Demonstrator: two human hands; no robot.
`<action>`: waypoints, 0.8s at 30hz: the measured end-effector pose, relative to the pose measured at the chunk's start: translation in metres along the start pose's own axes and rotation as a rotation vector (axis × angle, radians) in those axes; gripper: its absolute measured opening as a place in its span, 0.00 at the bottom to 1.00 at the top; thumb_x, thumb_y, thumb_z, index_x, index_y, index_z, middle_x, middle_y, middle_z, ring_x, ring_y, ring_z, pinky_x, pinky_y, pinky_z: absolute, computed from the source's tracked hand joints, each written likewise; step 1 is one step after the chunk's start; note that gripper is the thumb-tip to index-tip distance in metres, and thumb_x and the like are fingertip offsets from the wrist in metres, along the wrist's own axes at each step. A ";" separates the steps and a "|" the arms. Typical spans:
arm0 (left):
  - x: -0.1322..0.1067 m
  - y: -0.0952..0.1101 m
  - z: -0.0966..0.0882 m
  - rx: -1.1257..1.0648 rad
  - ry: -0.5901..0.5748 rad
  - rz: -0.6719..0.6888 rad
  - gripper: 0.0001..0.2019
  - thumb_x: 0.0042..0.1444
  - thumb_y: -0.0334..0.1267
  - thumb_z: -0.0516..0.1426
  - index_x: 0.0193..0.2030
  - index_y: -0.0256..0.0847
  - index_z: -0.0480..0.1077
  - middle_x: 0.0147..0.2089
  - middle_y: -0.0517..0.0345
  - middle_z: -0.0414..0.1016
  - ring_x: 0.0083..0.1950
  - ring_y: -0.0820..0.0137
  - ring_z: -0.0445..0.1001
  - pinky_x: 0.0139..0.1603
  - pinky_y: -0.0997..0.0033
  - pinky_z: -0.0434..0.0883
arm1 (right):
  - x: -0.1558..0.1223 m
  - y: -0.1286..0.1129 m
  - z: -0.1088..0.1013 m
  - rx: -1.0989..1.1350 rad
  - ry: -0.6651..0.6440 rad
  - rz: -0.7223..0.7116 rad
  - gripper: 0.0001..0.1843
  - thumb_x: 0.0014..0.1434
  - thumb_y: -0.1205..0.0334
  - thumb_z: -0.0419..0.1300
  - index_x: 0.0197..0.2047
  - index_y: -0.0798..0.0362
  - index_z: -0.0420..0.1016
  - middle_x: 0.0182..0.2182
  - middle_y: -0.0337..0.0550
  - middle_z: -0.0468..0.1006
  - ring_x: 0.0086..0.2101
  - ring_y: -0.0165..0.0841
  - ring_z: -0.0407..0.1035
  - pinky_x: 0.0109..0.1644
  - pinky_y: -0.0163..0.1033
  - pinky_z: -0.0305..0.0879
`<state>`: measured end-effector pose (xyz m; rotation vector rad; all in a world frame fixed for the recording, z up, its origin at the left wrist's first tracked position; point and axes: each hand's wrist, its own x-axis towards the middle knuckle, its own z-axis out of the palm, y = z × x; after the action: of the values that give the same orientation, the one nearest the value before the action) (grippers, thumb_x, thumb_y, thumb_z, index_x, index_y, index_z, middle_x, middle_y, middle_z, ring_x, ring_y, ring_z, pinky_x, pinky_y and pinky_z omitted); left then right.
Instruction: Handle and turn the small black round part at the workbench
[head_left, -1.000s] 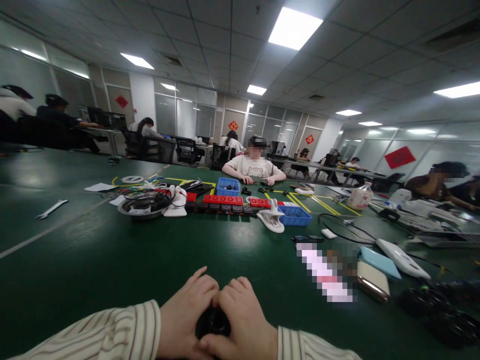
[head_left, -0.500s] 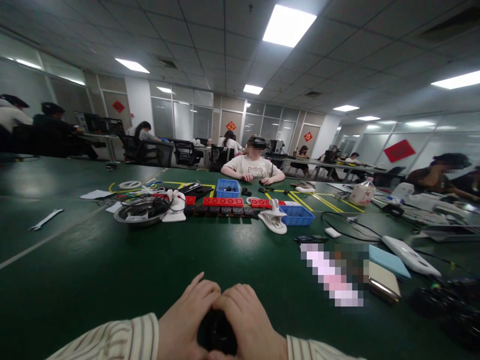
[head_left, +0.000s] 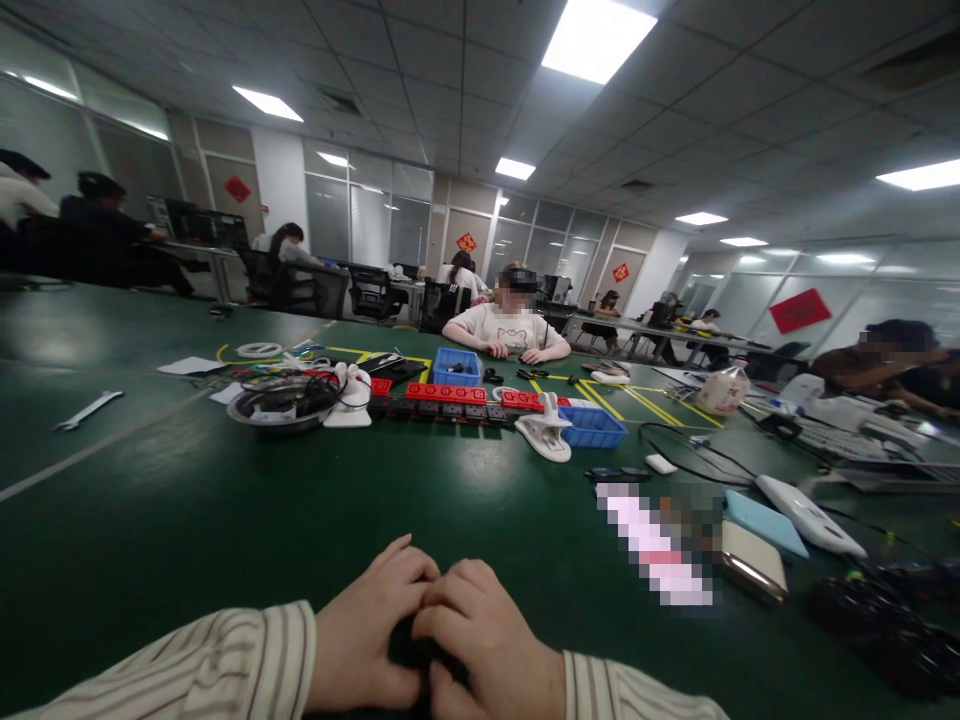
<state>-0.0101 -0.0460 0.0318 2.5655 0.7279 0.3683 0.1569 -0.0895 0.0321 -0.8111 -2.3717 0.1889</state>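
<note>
My left hand (head_left: 367,630) and my right hand (head_left: 484,640) meet at the near edge of the green table (head_left: 187,500), fingers curled together around a small black object (head_left: 412,655). Only a sliver of that object shows between my fingers; I cannot tell what it is. Both wrists wear striped sleeves.
A metal bowl of cables (head_left: 281,405), white clamps (head_left: 544,435), red and black blocks (head_left: 450,400) and blue bins (head_left: 592,428) sit mid-table. A wrench (head_left: 86,410) lies left. Phones (head_left: 754,570), a white device (head_left: 810,515) and black cables (head_left: 885,620) lie right. A person (head_left: 506,325) sits opposite.
My hands have closed tighter over the black object, which shows less than before. The view shifted slightly.
</note>
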 end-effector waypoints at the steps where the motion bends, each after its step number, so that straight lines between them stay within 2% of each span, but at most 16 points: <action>1: 0.000 0.001 0.000 0.001 0.006 0.001 0.18 0.36 0.35 0.61 0.39 0.44 0.68 0.41 0.59 0.66 0.46 0.63 0.67 0.63 0.45 0.43 | 0.000 -0.002 -0.002 0.018 0.007 -0.009 0.14 0.49 0.61 0.48 0.38 0.54 0.66 0.36 0.45 0.69 0.37 0.35 0.61 0.41 0.40 0.57; 5: -0.002 0.001 0.000 0.014 0.067 0.000 0.28 0.36 0.47 0.64 0.46 0.42 0.64 0.45 0.56 0.67 0.48 0.61 0.66 0.63 0.43 0.42 | -0.002 -0.007 -0.005 0.054 0.121 0.129 0.24 0.53 0.48 0.50 0.47 0.56 0.63 0.42 0.49 0.64 0.42 0.38 0.60 0.45 0.44 0.58; 8: -0.003 0.000 0.002 0.044 0.111 0.008 0.31 0.35 0.57 0.62 0.44 0.39 0.64 0.42 0.54 0.67 0.46 0.61 0.67 0.62 0.42 0.44 | -0.004 -0.006 -0.002 0.034 0.169 0.236 0.29 0.53 0.38 0.48 0.44 0.56 0.65 0.39 0.48 0.65 0.38 0.38 0.60 0.42 0.44 0.59; 12: -0.003 0.001 0.003 0.074 0.131 0.012 0.27 0.36 0.58 0.60 0.38 0.39 0.65 0.38 0.56 0.67 0.42 0.62 0.67 0.61 0.42 0.45 | -0.003 -0.002 0.005 -0.044 0.162 0.269 0.32 0.51 0.32 0.45 0.35 0.55 0.65 0.31 0.44 0.66 0.31 0.35 0.59 0.36 0.42 0.57; 14: -0.003 0.001 0.004 0.076 0.123 0.006 0.23 0.37 0.54 0.61 0.35 0.40 0.65 0.37 0.57 0.66 0.41 0.63 0.67 0.62 0.43 0.45 | -0.003 -0.001 0.008 -0.085 0.127 0.276 0.28 0.51 0.34 0.48 0.31 0.54 0.63 0.29 0.41 0.65 0.30 0.33 0.58 0.35 0.40 0.55; 18: -0.001 -0.001 0.006 0.056 0.070 -0.008 0.15 0.36 0.38 0.61 0.34 0.40 0.65 0.37 0.59 0.65 0.41 0.65 0.67 0.63 0.47 0.46 | -0.003 0.001 0.010 -0.103 0.027 0.287 0.16 0.50 0.49 0.57 0.31 0.53 0.62 0.28 0.39 0.66 0.31 0.32 0.59 0.36 0.39 0.54; 24: 0.000 -0.004 0.003 -0.005 -0.012 -0.006 0.16 0.33 0.32 0.61 0.35 0.41 0.68 0.40 0.58 0.65 0.44 0.63 0.67 0.63 0.48 0.46 | -0.002 0.002 0.003 -0.087 -0.008 0.150 0.12 0.47 0.54 0.57 0.33 0.52 0.63 0.30 0.40 0.66 0.33 0.33 0.59 0.39 0.40 0.55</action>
<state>-0.0106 -0.0444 0.0274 2.5586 0.7287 0.3517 0.1570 -0.0886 0.0278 -1.0323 -2.3403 0.1513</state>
